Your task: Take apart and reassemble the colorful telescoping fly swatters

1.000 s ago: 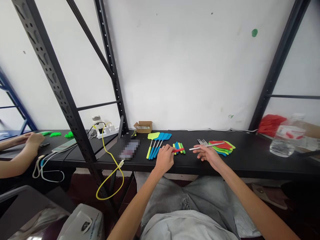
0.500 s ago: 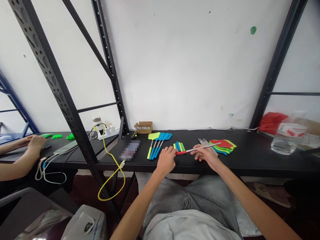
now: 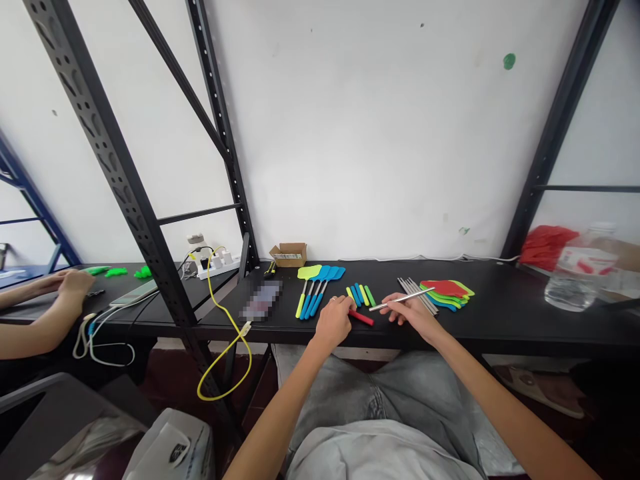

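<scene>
My left hand (image 3: 334, 321) is closed on a red handle (image 3: 362, 318), which points to the right, low over the table. In my right hand (image 3: 409, 312) a thin metal rod (image 3: 406, 297) is pinched, tilted up to the right. A gap separates the rod's end from the handle. Behind my hands lie several loose blue, yellow and green handles (image 3: 361, 295). Beside my right hand are several metal rods (image 3: 416, 290) and a stack of red, green, yellow and blue spatula heads (image 3: 447, 293). Several whole spatulas (image 3: 319, 291), yellow and blue, lie left of my left hand.
A blurred phone (image 3: 261, 300) with a yellow cable (image 3: 220, 387) lies to the left. A small cardboard box (image 3: 289, 254) stands at the wall. A water bottle (image 3: 575, 273) stands right. At far left, a co-worker's hands (image 3: 70, 287) are near green pieces (image 3: 116, 272). A metal post (image 3: 107, 160) divides the tables.
The metal rod and the red handle were in line and touching; now they are apart. The handle has tipped down at its right end, and the rod slants more steeply.
</scene>
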The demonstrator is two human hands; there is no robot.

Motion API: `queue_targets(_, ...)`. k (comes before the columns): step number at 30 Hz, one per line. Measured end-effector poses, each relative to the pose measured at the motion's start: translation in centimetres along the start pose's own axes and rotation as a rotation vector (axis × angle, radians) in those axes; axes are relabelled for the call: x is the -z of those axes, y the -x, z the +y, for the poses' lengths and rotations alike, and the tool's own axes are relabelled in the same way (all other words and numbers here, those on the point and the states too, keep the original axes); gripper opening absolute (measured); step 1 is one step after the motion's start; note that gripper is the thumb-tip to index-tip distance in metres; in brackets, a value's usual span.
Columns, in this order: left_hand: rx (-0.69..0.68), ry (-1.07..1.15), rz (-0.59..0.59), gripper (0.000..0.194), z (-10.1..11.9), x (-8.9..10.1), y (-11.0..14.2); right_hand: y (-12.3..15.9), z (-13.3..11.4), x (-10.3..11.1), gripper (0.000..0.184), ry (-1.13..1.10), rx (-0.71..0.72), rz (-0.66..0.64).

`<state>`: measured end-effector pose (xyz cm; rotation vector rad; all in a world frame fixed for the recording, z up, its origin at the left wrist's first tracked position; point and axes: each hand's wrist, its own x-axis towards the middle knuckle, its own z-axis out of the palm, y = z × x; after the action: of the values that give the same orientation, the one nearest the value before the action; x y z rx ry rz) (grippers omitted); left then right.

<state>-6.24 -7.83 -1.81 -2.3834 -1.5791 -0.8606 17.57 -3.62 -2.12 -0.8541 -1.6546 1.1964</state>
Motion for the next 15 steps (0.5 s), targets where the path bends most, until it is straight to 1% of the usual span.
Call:
queue_targets(2, -0.012, -0.016, -0.026, 0.038, 0.14, 0.2, -0.07, 0.02, -0.08, -0.22, 0.031, 0.06, 0.011, -0.012)
queue_targets(6, -0.069, -0.055, -0.021, 0.035, 0.45, 0.36, 0.18, 0.13, -0.33, -0.45, 0.031, 0.104, 0.015, -0.029)
queue_targets(9, -0.093, -0.069, -0.009, 0.026, 0.63, 0.31, 0.37, 0.14, -0.42, -0.45, 0.032, 0.073, 0.011, -0.014)
queue_targets(15, -0.087, -0.07, 0.032, 0.014, 0.88, 0.44, 0.39, 0.06, -0.45, -0.31, 0.036, -0.061, -0.031, 0.067)
